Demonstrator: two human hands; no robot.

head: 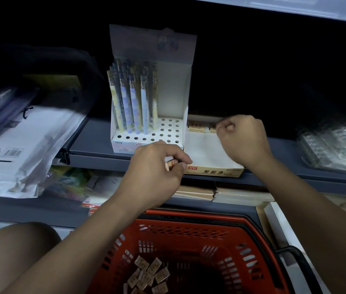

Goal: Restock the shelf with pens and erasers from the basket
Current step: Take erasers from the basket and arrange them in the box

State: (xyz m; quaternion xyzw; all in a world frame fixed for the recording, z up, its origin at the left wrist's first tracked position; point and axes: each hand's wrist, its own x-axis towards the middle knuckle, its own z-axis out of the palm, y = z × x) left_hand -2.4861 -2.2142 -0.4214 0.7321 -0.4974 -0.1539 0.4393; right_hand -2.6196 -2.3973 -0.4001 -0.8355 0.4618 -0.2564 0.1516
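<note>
An eraser [170,164] is pinched in the left hand [157,166] at the eraser box's [214,169] front corner. The right hand [242,139], fingers curled, seems to set another eraser at the box's back. More erasers [146,274] lie in the basket [189,234] below.

We see a red basket [250,236] with a black handle [295,254]; tan-wrapped erasers [148,272] with pale markings; pens [129,102] in pastel blue, lilac and yellow floral print; a white display box [174,85] pierced by dots; a dark grey-blue shelf [95,134].
</note>
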